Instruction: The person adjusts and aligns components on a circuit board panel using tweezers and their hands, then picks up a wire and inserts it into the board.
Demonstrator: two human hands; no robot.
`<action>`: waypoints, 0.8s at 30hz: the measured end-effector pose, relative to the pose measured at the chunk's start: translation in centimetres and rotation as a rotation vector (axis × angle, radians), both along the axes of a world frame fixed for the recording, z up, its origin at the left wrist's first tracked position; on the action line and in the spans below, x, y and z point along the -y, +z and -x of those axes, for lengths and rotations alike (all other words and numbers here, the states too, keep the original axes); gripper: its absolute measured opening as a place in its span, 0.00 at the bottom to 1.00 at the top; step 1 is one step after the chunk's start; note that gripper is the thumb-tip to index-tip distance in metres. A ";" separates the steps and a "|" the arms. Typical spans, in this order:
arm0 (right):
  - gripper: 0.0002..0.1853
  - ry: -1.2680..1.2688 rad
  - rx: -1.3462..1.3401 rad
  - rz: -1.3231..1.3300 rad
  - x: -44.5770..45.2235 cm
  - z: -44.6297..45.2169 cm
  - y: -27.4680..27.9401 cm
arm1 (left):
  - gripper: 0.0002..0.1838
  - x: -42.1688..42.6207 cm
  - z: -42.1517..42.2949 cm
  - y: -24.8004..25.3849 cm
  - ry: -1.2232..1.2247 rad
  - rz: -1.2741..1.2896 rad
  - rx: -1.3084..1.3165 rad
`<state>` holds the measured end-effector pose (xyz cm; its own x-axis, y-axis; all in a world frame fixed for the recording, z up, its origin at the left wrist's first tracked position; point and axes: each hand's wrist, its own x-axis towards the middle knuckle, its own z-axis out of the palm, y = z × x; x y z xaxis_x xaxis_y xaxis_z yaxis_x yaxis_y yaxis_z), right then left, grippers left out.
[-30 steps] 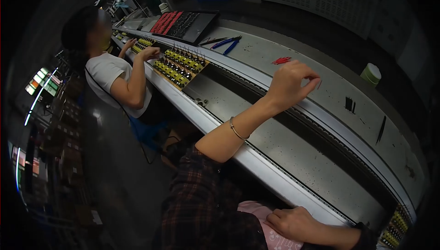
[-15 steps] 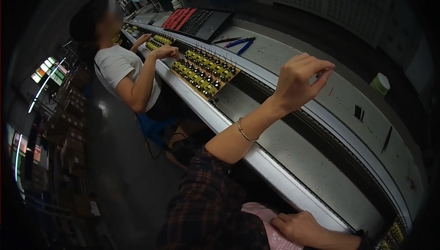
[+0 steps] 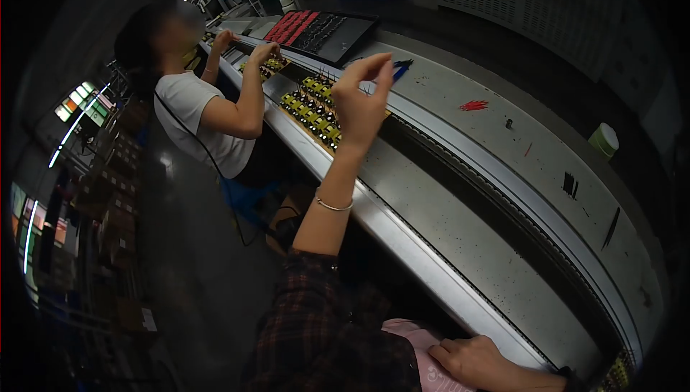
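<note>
Biggest thing here is the conveyor line (image 3: 445,198), cutting diagonally from the upper left down to the lower right corner, with a grey metal ledge (image 3: 496,90) along its far side. A co-worker in a white T-shirt (image 3: 188,104) fills a chunk of the upper left, both hands raised over the line. Dark plaid sleeve (image 3: 313,320) at bottom centre belongs to the person wearing the camera.

The black tray (image 3: 356,33) at upper centre has rows of red and black parts on it. The circuit board (image 3: 305,115) loaded with yellow and black components is on the conveyor, a bit left of centre, partly behind the left hand (image 3: 377,76). That hand's up in the air, thumb and fingers curled so the tips come close together; honestly can't tell if they're pinching anything or touching the board. The right hand (image 3: 474,362) lies on pink fabric (image 3: 411,332) at bottom right, fingers bent, and I can't tell if it's gripping it.

Smaller stuff: a green container (image 3: 604,140) with a whitish top at right, a blue-handled tool (image 3: 401,71) just beside the left hand, black strips (image 3: 570,185) at right, red bits (image 3: 473,105) upper right of centre, and a thin bracelet (image 3: 333,207) on the left wrist.
</note>
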<state>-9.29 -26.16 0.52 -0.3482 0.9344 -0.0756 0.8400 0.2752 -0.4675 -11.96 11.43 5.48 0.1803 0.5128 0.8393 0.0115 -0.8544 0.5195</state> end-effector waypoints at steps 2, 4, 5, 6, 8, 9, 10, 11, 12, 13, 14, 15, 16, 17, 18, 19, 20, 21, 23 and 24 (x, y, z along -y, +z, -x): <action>0.06 0.001 -0.006 -0.008 0.1 -0.1 -0.4 | 0.11 -3.1 3.1 -1.6 0.089 0.132 -0.042; 0.05 0.006 -0.004 -0.015 0.1 -0.1 -0.8 | 0.14 -6.4 5.9 -3.1 0.199 0.151 -0.123; 0.05 0.011 -0.002 -0.017 0.0 -0.1 -0.9 | 0.18 -8.0 7.0 -3.8 0.308 0.175 -0.200; 0.05 0.016 -0.004 -0.017 -0.2 0.0 -0.8 | 0.18 -9.5 7.9 -4.4 0.313 0.175 -0.201; 0.05 0.053 0.006 0.054 -0.8 0.3 -0.4 | 0.24 -12.3 9.1 -5.6 0.419 0.217 -0.310; 0.05 0.071 0.013 0.091 -1.0 0.4 -0.2 | 0.27 -13.5 9.5 -6.3 0.470 0.239 -0.363; 0.05 0.086 0.021 0.128 -1.2 0.4 -0.1 | 0.31 -14.7 9.8 -6.8 0.518 0.261 -0.416; 0.05 0.084 0.025 0.130 -1.3 0.4 -0.1 | 0.31 -15.8 10.1 -7.4 0.516 0.264 -0.412; 0.05 0.091 0.035 0.134 -1.3 0.4 -0.2 | 0.33 -16.9 10.4 -8.0 0.545 0.287 -0.428; 0.05 0.097 0.044 0.138 -1.2 0.4 -0.3 | 0.35 -17.7 10.6 -8.4 0.573 0.310 -0.446; 0.05 0.103 0.052 0.141 -1.2 0.4 -0.5 | 0.37 -18.6 10.7 -8.8 0.601 0.333 -0.464; 0.05 0.109 0.060 0.145 -1.2 0.4 -0.6 | 0.39 -19.1 10.8 -8.8 0.629 0.355 -0.482; 0.05 0.107 0.063 0.146 -1.2 0.3 -0.7 | 0.39 -19.6 10.8 -8.8 0.626 0.357 -0.480; 0.05 0.108 0.064 0.140 -1.2 0.3 -0.7 | 0.41 -20.0 10.9 -8.9 0.648 0.364 -0.523; 0.05 0.109 0.066 0.133 -1.2 0.3 -0.7 | 0.43 -20.3 10.9 -9.1 0.670 0.370 -0.566; 0.05 0.110 0.067 0.128 -1.2 0.3 -0.8 | 0.44 -20.6 11.0 -9.2 0.691 0.377 -0.610; 0.05 0.112 0.067 0.123 -1.2 0.3 -0.9 | 0.46 -20.8 11.0 -9.5 0.713 0.384 -0.656; 0.05 0.113 0.065 0.127 -1.2 0.4 -0.9 | 0.46 -20.8 11.0 -9.4 0.713 0.388 -0.659; 0.05 0.115 0.059 0.132 -1.2 0.4 -1.0 | 0.46 -21.0 11.1 -8.8 0.716 0.445 -0.671; 0.05 0.114 0.056 0.133 -1.2 0.4 -1.0 | 0.47 -21.0 11.0 -8.6 0.717 0.472 -0.676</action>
